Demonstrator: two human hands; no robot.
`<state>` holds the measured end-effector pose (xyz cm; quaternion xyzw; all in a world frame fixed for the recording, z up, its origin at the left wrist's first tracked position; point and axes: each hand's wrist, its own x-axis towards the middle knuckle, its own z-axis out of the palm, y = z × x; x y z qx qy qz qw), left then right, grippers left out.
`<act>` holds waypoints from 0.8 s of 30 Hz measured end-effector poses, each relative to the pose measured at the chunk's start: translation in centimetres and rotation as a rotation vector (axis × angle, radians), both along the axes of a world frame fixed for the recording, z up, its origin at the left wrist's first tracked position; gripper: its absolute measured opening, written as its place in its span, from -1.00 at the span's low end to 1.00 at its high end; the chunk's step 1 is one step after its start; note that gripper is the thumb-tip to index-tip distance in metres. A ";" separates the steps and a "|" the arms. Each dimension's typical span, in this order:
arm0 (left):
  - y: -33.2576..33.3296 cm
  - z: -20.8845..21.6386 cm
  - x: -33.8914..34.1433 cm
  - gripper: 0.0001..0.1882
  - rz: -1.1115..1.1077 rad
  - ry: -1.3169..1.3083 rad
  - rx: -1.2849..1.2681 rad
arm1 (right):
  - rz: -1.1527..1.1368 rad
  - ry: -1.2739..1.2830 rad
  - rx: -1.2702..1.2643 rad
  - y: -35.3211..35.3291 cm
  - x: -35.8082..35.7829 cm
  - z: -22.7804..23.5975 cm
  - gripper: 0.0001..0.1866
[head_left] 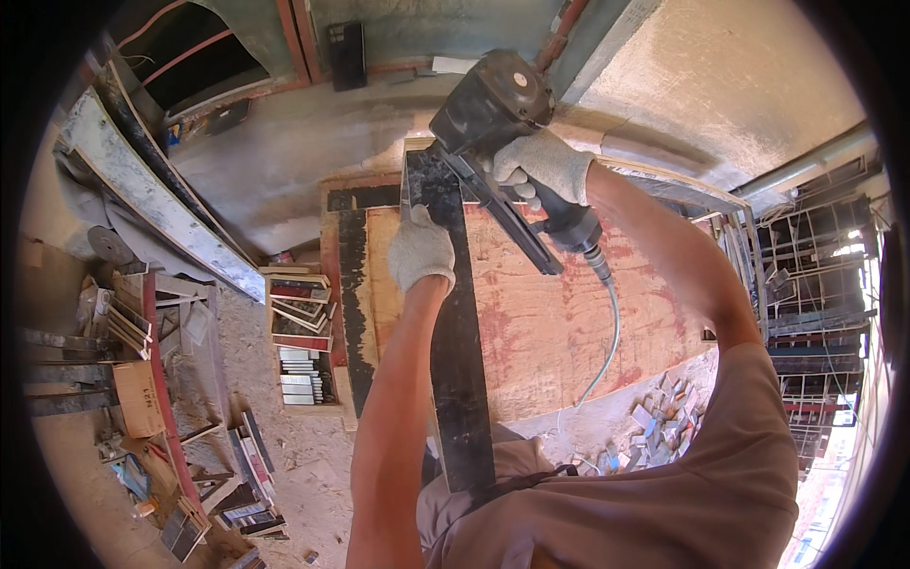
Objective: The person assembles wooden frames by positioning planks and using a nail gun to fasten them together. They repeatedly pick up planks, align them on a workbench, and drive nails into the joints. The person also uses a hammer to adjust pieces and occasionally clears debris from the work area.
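My right hand (550, 169), in a light knitted glove, is wrapped around the handle of a black pneumatic nail gun (493, 102). The gun's nose rests at or just above the far end of a long, dark, narrow board (461, 379); exact contact is hard to tell. A thin air hose (614, 334) runs from the gun's handle down toward me. With my gloved left hand (422, 254) I grip the board's left edge, thumb on its top face, short of the gun. The board's near end reaches my lap.
Beneath the board lies a worn, reddish plywood bench top (540, 322). A wooden crate (305, 332) of short strips stands to its left. Wood offcuts (654, 427) are heaped at right. Long curved-looking panels (156, 190) lean at far left, and a metal grille (820, 275) stands far right.
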<state>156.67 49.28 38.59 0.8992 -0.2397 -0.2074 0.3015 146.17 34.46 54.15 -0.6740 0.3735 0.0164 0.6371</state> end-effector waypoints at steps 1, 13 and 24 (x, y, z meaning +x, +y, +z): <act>0.2 0.5 0.1 -0.48 0.004 -0.014 0.008 | 0.050 -0.015 0.053 -0.8 0.2 0.2 -0.95; 0.5 0.1 0.5 -0.51 -0.017 -0.084 0.078 | 0.141 0.026 0.045 -1.8 -0.4 1.5 -0.81; 0.4 0.8 0.0 -0.65 -0.030 -0.161 0.077 | 0.095 0.140 -0.004 2.5 -2.0 3.0 -0.93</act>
